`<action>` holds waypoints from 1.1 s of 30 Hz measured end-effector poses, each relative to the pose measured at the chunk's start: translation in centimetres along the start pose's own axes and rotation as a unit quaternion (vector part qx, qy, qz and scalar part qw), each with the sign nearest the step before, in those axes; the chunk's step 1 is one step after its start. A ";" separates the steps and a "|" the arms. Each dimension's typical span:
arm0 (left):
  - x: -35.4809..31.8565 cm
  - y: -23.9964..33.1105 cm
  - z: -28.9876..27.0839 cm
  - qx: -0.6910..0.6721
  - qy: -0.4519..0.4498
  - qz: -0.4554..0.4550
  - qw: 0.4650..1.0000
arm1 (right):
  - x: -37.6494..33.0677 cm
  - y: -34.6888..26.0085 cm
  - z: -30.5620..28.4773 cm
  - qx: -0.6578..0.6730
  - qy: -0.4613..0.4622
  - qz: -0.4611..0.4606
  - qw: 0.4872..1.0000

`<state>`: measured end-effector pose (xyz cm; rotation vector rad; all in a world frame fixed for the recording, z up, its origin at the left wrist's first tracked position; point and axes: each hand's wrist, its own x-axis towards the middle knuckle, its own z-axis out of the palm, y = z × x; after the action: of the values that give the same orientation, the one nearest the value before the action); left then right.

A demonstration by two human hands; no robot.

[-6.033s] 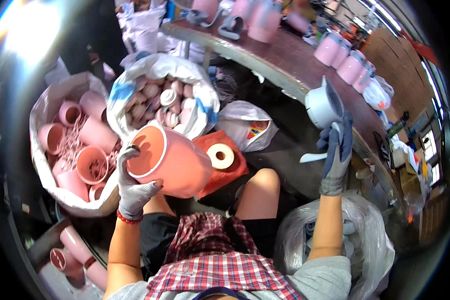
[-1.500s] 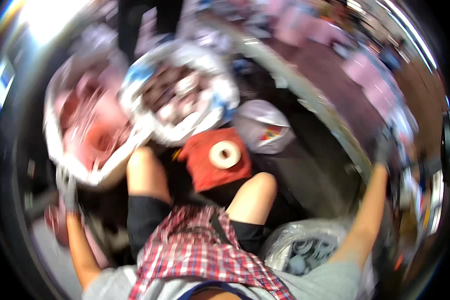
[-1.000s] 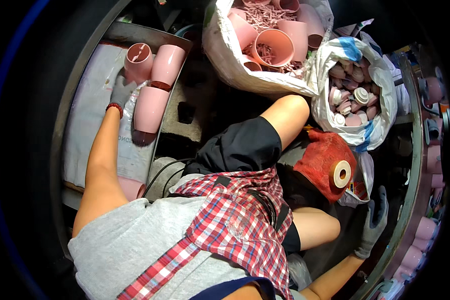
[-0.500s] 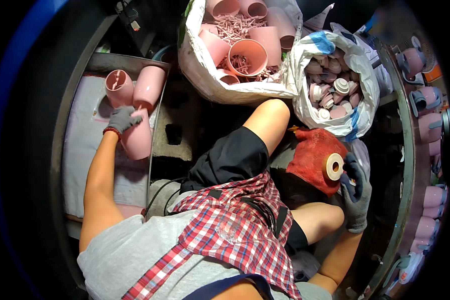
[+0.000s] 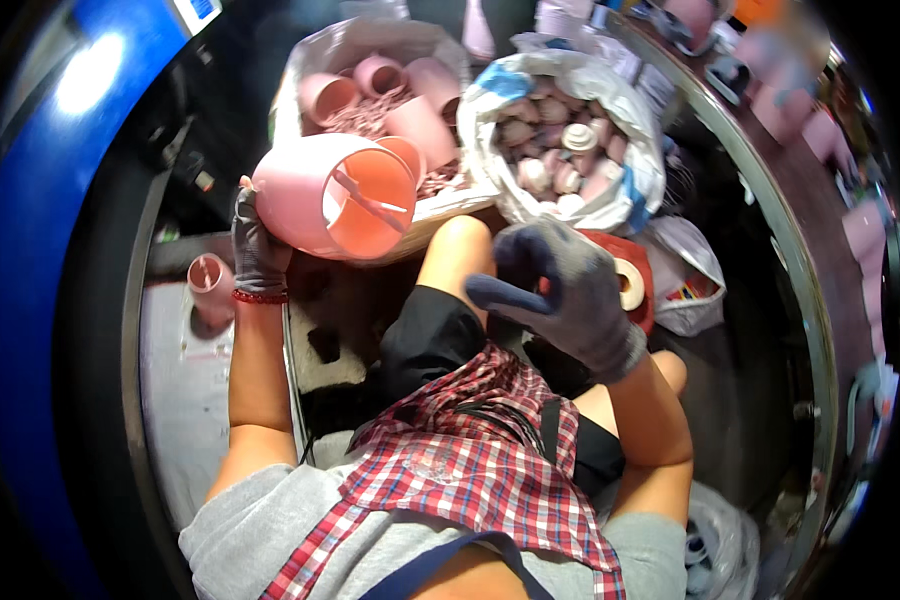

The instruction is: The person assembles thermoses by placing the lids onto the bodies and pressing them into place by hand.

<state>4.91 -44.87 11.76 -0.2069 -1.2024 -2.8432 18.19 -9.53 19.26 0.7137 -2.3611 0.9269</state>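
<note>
pink cup (image 5: 288, 190): the left hand (image 5: 260, 235) is holding it up, in front of the near left side of the left sack (image 5: 457, 203); it is lying sideways in the air, base pointing left.
pink strip (image 5: 365, 198): it is crossing the cup's open mouth.
left hand: gloved fingers are gripping the cup around its base end; some are hiding behind it, so their exact placing cannot be told.
right hand (image 5: 575, 290): gloved fingers are curling loosely, thumb standing off from forefinger, with nothing showing between them.
mouth to right hand: the cup's long axis is running left to right, tipping a little toward the near side; the mouth is facing right, and the right hand is hovering right and nearer the body, apart from it, the closer hand to that opening.
left surface (image 5: 175, 400): a second cup (image 5: 210, 278) is standing there, near the left wrist.
beyond right hand: a cream ring (image 5: 636, 285) is resting on red cloth (image 5: 643, 320), and the right sack (image 5: 479, 120) is holding pink and white caps (image 5: 578, 140).
</note>
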 end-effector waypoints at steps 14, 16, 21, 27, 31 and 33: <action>-5.3 -7.8 11.9 0.491 -0.258 0.239 0.797 | -1.4 0.7 -4.0 0.051 -0.203 0.135 0.968; -6.8 -5.9 15.4 0.443 -0.420 0.311 0.728 | -1.5 0.1 -3.8 0.196 -0.257 0.266 0.908; -7.5 -5.1 12.5 0.399 -0.551 0.234 0.695 | -4.3 5.8 -5.1 0.245 -0.282 0.181 0.910; -9.1 -5.4 6.7 0.369 -0.165 0.091 0.910 | -0.2 13.3 -20.2 0.578 0.300 -0.016 0.759; -8.1 -6.4 10.4 0.401 -0.292 0.135 0.858 | 9.4 13.8 -6.7 0.074 0.241 0.098 0.963; -7.1 -8.6 11.3 0.415 -0.343 0.050 0.841 | 8.7 14.2 -2.0 -0.201 0.130 0.061 0.969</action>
<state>12.32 -30.85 12.47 -1.2292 -2.2978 -1.8939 3.43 -1.60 19.42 0.2707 -2.2705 0.5224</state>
